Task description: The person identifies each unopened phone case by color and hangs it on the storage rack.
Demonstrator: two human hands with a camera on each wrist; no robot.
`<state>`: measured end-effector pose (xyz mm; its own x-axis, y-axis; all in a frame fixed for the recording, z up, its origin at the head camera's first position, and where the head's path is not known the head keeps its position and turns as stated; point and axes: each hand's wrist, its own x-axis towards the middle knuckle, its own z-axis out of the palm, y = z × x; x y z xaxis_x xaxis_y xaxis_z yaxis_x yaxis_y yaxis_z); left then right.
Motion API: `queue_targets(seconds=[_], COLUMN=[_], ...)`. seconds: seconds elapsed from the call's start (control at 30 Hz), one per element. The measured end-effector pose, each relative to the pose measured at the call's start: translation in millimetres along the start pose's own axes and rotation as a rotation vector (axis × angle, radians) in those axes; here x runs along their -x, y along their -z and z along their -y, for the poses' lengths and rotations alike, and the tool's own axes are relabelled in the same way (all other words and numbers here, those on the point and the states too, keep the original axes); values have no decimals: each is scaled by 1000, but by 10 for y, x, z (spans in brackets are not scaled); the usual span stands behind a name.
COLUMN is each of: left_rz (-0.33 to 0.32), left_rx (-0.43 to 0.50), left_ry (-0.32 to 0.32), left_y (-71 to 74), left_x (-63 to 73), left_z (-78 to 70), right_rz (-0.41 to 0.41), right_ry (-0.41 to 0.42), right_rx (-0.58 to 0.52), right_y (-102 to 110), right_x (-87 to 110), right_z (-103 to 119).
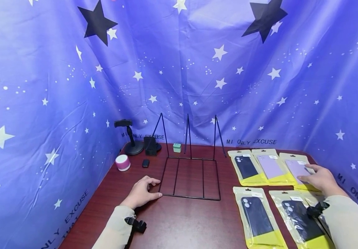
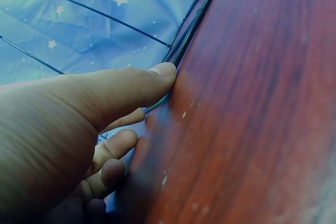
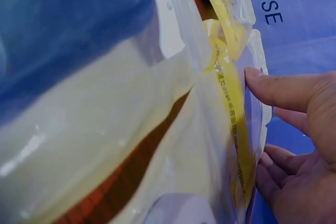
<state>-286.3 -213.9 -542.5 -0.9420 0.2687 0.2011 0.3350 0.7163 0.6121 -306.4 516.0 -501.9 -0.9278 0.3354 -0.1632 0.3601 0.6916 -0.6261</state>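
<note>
I am bracing the rack [image 1: 189,178] with my left hand [image 1: 142,192], fingers relaxed; my right hand [image 1: 320,179], fingers loose, is touching a case packet [image 1: 297,169].

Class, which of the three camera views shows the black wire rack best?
The head view: the whole black wire rack shows there, flat grid and three upright prongs, with the left hand at its near-left corner. The left wrist view shows only a few wires beside the thumb. The right wrist view shows none of it.

Black wire rack [image 1: 190,178] flat on table, left-centre; lilac phone case pack [image 1: 298,170] flat, far right row.
</note>
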Motion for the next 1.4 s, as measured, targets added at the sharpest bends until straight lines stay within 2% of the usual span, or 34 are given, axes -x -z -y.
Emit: queue_targets(seconds=[0.17,0.37,0.57,0.8,1.07,1.4], left_rz=[-5,-12,-16,-19,-16,-7], left_rx=[4,-5,-10,-15,-7,0], left_ry=[-3,-10,-11,-15,-17,-2], left_y=[-2,-13,-6,-2,-13,-5], left_x=[-1,3,7,7,3,17], left_z=[-4,-27,-40,-28,-11,-16], right_rz=[13,4,2,-59,-67,-88], right_ry=[-19,-41,-3,45,83,63], right_rx=[-33,-18,-9,-5,28,-80], right_y=[15,32,40,34,28,23], right_x=[-40,-50,-29,-5,-27,-20], right_z=[-56,-72,-71,-81,-107,-51])
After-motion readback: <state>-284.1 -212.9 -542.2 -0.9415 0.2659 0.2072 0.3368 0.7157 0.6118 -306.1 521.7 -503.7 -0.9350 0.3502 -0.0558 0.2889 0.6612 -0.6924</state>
